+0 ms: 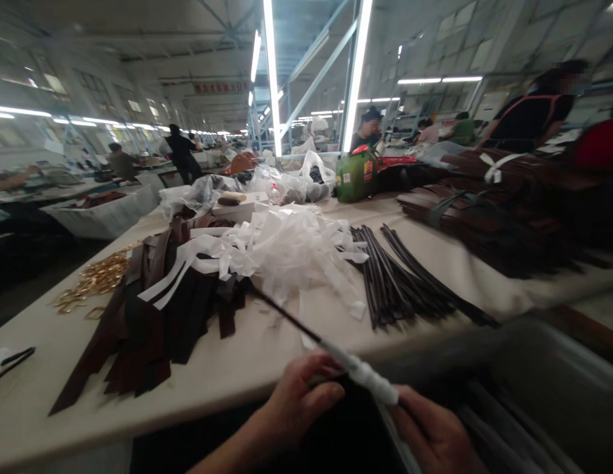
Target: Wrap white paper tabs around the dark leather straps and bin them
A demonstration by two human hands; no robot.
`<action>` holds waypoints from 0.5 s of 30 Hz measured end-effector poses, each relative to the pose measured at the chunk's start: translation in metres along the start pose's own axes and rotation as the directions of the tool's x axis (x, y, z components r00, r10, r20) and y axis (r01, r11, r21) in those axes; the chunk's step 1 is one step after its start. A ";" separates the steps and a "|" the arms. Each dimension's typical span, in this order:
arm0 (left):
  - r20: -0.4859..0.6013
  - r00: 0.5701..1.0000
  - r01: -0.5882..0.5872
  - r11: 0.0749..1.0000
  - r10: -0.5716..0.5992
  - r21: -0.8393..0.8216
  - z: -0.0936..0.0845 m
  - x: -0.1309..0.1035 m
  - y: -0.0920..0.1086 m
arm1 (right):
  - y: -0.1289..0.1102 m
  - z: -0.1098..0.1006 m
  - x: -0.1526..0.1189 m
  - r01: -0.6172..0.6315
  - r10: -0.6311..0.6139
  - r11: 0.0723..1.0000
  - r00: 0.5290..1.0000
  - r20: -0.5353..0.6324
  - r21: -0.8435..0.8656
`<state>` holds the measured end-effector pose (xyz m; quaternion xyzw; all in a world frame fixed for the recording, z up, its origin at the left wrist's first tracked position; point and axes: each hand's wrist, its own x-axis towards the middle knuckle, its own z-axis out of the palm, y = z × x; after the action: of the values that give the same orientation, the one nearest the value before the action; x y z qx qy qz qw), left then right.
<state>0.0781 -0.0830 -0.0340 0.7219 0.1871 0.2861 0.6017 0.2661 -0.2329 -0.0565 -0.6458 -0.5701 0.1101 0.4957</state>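
The right hand (429, 428) is closing its fingers and thumb around a slender dark strip (286, 313), right beside the lower end of the white wrapping (368, 377). The left hand (306, 395) is bending its thumb and fingers near the upper part of that wrapping; blur is hiding whether they are pinching it or only steadying it. The wrapping is sitting between the two hands, bulging thicker toward the right one and thinning toward the left.

As far as can be judged, the work on this piece is partly done: white material is covering the near stretch, while the stretch beyond the left hand is showing bare and dark. Whether more covering is due there, the view is not telling.

The strip is slanting up and away from the hands, over the near edge of the worktop (266, 359), its far end reaching toward a tangle of white ribbons (286, 243). To the right of the tangle, a row of dark cords (395, 283) is lying with no white wrapping visible on it, apparently unworked. Left of the tangle, flat brown and black straps (158, 329) are overlapping, with gold-coloured metal pieces (101, 273) lying beside them.
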 end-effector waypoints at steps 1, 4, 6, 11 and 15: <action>0.022 0.997 -0.081 0.975 0.078 0.205 -0.011 0.004 -0.001 | 0.006 -0.022 -0.004 -0.013 0.002 0.994 0.994 -0.106 -0.105; 0.120 0.955 -0.278 0.674 0.273 0.684 -0.045 0.019 -0.013 | 0.028 -0.092 -0.030 -0.283 0.117 0.893 0.897 -0.427 -0.350; 0.125 0.956 -0.251 0.527 0.264 0.812 -0.060 0.027 -0.028 | 0.045 -0.134 -0.063 -0.454 0.170 0.786 0.812 -0.558 -0.421; 0.087 0.981 -0.159 0.463 0.173 0.872 -0.071 0.038 -0.056 | 0.079 -0.184 -0.176 -0.641 0.183 0.532 0.725 -0.664 -0.553; 0.160 0.980 -0.199 0.500 0.119 0.843 -0.066 0.043 -0.061 | 0.089 -0.179 -0.249 -0.652 0.257 0.411 0.753 -0.605 -0.637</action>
<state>0.0735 0.0058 -0.0786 0.9490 0.2118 0.1817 0.1468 0.3675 -0.5229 -0.1428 -0.9382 -0.2285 -0.1743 0.1926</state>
